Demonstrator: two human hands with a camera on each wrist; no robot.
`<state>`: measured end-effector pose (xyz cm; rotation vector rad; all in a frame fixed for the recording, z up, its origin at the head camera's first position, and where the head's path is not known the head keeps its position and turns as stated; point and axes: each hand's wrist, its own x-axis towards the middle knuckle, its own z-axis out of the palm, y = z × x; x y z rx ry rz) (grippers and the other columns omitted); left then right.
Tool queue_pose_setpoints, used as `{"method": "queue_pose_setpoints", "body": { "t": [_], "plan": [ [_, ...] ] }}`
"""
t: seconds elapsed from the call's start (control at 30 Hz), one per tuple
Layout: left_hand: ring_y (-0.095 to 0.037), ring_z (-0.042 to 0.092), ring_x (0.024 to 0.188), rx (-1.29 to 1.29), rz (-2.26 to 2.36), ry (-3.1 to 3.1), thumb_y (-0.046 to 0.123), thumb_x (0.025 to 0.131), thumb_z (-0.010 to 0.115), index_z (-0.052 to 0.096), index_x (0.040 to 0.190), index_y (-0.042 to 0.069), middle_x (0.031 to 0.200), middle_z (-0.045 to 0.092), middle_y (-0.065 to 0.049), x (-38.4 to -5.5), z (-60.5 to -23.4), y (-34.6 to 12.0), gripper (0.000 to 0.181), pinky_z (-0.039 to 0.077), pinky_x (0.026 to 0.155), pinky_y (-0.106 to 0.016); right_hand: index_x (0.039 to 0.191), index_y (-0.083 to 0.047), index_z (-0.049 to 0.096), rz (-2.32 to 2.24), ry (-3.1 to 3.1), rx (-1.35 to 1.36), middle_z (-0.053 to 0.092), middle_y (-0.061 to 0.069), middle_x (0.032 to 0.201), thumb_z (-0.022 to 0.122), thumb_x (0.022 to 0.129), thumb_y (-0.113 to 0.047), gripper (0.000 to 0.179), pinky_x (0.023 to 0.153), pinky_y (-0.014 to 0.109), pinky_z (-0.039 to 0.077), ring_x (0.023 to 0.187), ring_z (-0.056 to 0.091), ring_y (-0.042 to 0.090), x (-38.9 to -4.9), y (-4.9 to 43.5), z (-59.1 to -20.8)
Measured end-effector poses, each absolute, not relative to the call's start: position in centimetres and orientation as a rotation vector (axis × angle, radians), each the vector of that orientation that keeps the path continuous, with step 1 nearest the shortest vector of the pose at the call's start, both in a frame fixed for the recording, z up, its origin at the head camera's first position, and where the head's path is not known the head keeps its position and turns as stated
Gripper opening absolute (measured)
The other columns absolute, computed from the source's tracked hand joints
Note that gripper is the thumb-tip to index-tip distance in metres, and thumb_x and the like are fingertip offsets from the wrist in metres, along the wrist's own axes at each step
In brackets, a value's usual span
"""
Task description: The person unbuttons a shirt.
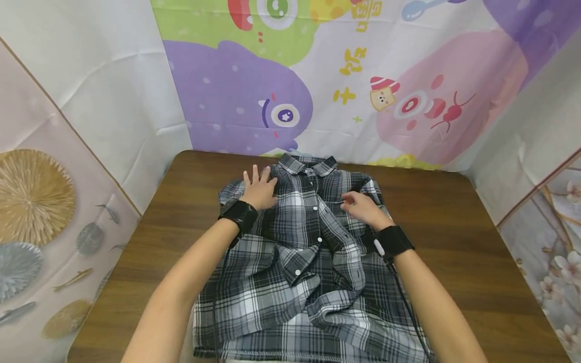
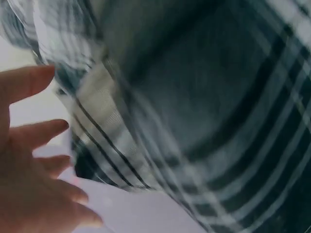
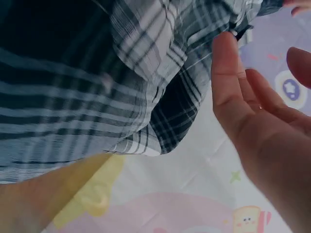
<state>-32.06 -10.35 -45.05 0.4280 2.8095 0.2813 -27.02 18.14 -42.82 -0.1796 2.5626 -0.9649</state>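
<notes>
A grey, black and white plaid shirt (image 1: 295, 206) lies front up, its collar (image 1: 308, 165) at the far side. Some of its buttons are fastened near the top, while the lower front is folded and rumpled. Over the shoulder on the left is my left hand (image 1: 260, 191), fingers spread and holding nothing; the left wrist view shows these fingers (image 2: 41, 133) beside the cloth. My right hand (image 1: 361, 207) is at the right chest, fingers loosely bent. In the right wrist view its fingers (image 3: 228, 73) and thumb stand apart, gripping no cloth.
Beneath the shirt is a brown wooden table (image 1: 454, 252). A cartoon-printed cloth (image 1: 336, 121) hangs behind its far edge, with patterned panels at both sides. Black bands (image 1: 394, 241) on the wrists trail thin cables across the shirt.
</notes>
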Motion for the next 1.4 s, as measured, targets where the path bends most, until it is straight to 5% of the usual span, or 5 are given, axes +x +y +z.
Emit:
{"method": "queue_pose_setpoints", "body": {
  "t": [0.27, 0.5, 0.77, 1.2, 1.4],
  "plan": [
    [-0.029, 0.054, 0.096, 0.852, 0.393, 2.922, 0.03, 0.088, 0.061, 0.062, 0.104, 0.006, 0.103, 0.059, -0.012, -26.3, -45.0, -7.6, 0.029, 0.044, 0.09, -0.042, 0.109, 0.007, 0.059, -0.784, 2.546, -0.183, 0.064, 0.014, 0.086, 0.056, 0.09, -0.024, 0.037, 0.06, 0.028, 0.048, 0.064, 0.058, 0.017, -23.1, 18.5, -43.3],
    [-0.018, 0.056, 0.075, 0.867, 0.436, 2.661, 0.058, 0.079, 0.062, 0.047, 0.112, 0.011, 0.094, 0.059, -0.003, -20.2, -46.2, -5.0, 0.06, 0.045, 0.06, -0.03, 0.088, -0.001, 0.051, -0.851, 2.461, -0.082, 0.038, -0.004, 0.056, 0.064, 0.086, -0.034, 0.035, 0.05, 0.024, 0.037, 0.046, 0.037, 0.009, -20.5, 18.6, -44.3],
    [-0.015, 0.053, 0.054, 0.917, 0.564, 2.788, 0.012, 0.085, 0.058, 0.044, 0.121, 0.007, 0.091, 0.062, -0.009, -16.8, -48.3, -6.2, 0.04, 0.039, 0.044, -0.024, 0.118, 0.007, 0.051, -1.028, 2.621, -0.042, 0.039, 0.002, 0.074, 0.066, 0.083, -0.019, 0.047, 0.061, 0.027, 0.034, 0.064, 0.039, 0.015, -18.8, 17.7, -46.2],
    [-0.011, 0.043, 0.053, 0.714, 0.625, 2.827, 0.008, 0.09, 0.05, 0.05, 0.125, 0.008, 0.091, 0.058, -0.011, -16.0, -46.6, -11.3, 0.035, 0.036, 0.044, -0.024, 0.135, -0.006, 0.048, -0.952, 2.918, -0.278, 0.035, -0.002, 0.05, 0.05, 0.082, 0.005, 0.055, 0.042, 0.02, 0.026, 0.04, 0.025, 0.008, -16.9, 15.0, -45.5],
    [-0.012, 0.043, 0.053, 0.898, 0.393, 2.899, 0.01, 0.088, 0.056, 0.058, 0.122, 0.007, 0.085, 0.054, -0.009, -15.3, -47.4, -11.4, 0.034, 0.036, 0.045, -0.025, 0.139, -0.002, 0.04, -0.708, 2.787, -0.362, 0.061, 0.019, 0.109, 0.056, 0.088, -0.006, 0.053, 0.056, 0.029, 0.041, 0.066, 0.055, 0.02, -16.1, 12.5, -46.1]
  ]
}}
